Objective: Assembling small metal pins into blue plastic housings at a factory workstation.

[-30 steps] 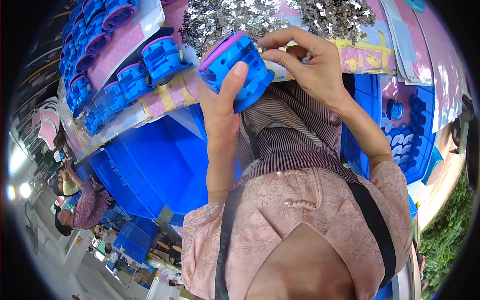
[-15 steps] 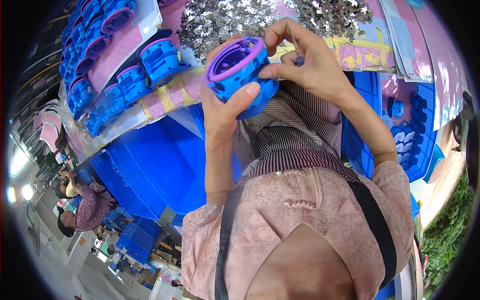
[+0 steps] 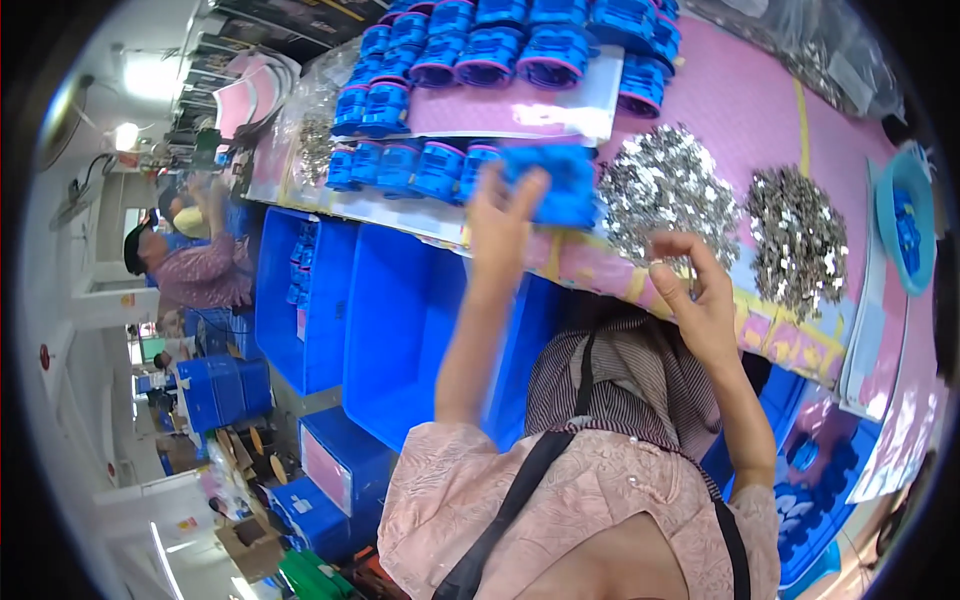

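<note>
My left hand (image 3: 503,225) is at the front edge of the pink-covered table, its fingers on a round blue plastic housing (image 3: 562,188). Motion smears that housing, so its details do not show. It is at the right end of a front row of similar blue housings with pink rims (image 3: 440,170). My right hand (image 3: 705,305) hovers over the table's taped edge with thumb and fingers curved apart and nothing visible between them. Beyond it lies a heap of small silver metal pieces (image 3: 670,190). A second, darker heap of metal pieces (image 3: 797,235) lies to its right.
More blue housings (image 3: 480,55) stand in rows at the back. A teal basin (image 3: 905,225) with blue parts sits far right. Large blue bins (image 3: 400,330) stand below the table's left front edge; another bin (image 3: 870,460) is at lower right. Another person (image 3: 205,265) is at far left.
The view has swung toward the left. My left hand has carried the housing away from my right hand, out to the row on the table. My right hand has let go of it.
</note>
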### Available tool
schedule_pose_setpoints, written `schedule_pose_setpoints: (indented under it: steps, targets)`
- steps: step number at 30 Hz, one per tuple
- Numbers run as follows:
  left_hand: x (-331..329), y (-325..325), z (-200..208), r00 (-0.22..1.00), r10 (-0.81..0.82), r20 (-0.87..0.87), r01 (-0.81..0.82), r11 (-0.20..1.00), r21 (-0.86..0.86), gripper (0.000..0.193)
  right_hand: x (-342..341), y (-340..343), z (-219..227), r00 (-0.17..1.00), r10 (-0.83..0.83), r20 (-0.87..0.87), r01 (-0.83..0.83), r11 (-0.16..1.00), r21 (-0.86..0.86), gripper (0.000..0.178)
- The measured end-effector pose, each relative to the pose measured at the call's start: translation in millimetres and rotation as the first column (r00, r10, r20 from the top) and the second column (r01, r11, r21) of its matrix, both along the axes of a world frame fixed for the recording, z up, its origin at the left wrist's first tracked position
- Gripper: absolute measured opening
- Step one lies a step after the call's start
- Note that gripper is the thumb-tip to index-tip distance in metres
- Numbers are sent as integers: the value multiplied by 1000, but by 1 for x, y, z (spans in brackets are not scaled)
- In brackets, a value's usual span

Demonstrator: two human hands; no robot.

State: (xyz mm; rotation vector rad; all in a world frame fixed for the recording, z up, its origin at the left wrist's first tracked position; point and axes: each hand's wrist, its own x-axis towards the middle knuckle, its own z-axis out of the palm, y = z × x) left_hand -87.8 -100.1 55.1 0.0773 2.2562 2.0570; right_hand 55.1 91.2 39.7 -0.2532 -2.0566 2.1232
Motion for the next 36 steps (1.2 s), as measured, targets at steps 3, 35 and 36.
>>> schedule_pose_setpoints:
  steps: [3, 35, 36]
  targets:
    - [-105, -74, -1, 991, 72, -113, -83, 992, -93, 48, 1, 1, -17, 998, 59, 9, -59, 998, 32, 21]
    - [-182, -82, -27, 262, -398, -879, -827, 377, -417, 69, 298, 175, -97, -150, -953, -262, 935, -223, 275, 26]
    - [-135, -44, -27, 308, -360, -881, -761, 463, -455, 63, 349, 194, -126, -206, -937, -283, 840, -318, 440, 19]
